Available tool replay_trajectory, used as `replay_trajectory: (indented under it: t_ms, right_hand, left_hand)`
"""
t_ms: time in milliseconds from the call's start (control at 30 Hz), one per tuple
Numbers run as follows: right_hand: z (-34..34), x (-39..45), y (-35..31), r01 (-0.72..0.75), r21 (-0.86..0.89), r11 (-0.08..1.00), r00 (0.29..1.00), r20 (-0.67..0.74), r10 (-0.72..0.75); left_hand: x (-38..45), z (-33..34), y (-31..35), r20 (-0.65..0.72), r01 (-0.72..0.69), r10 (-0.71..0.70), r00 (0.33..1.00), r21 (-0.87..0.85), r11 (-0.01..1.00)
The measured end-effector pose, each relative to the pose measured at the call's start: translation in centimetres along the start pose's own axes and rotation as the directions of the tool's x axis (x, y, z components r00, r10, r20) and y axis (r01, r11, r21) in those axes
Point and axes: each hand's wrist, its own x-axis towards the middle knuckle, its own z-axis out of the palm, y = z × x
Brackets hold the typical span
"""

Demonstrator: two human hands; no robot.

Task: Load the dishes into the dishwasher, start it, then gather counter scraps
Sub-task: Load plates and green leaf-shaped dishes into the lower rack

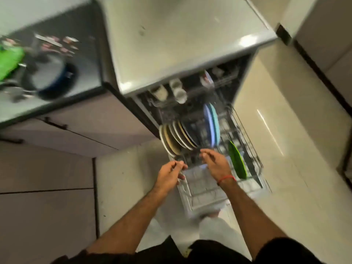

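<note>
Both our hands reach over the pulled-out lower rack (253,149): left hand (171,173) seems to pinch its front rim, right hand (215,162) hangs loosely curled, grasping nothing. Plates (177,138) stand on edge along the rack's left side so water can reach them.

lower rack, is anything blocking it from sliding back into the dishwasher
Nothing visible blocks it. The lower rack is pulled out over the open door, and its plates and green plate stand inside it. Both hands, left hand and right hand, are at its front edge.
</note>
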Motion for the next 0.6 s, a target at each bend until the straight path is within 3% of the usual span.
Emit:
replay_trajectory:
  t_ms: [200,433,600]
  right_hand:
    - [7.6,0.1,-12.8,0.115,0.127,0.985,0.972,0.191,-0.138]
    - [17.5,0.0,-25.2,0.238,0.198,0.951,0.854,0.423,-0.302]
    - [25.8,-0.8,-30.4,0.273,0.216,0.938,0.780,0.522,-0.347]
  left_hand:
    - [-3.5,-10.9,4.3,-0.272,-0.127,0.081,0.959,-0.157,0.980]
    - [-6.7,-23.4,6.4,-0.556,-0.311,0.078,0.827,-0.338,0.888]
    - [-6.9,-32.7,4.8,-0.667,-0.382,0.026,0.745,-0.394,0.836]
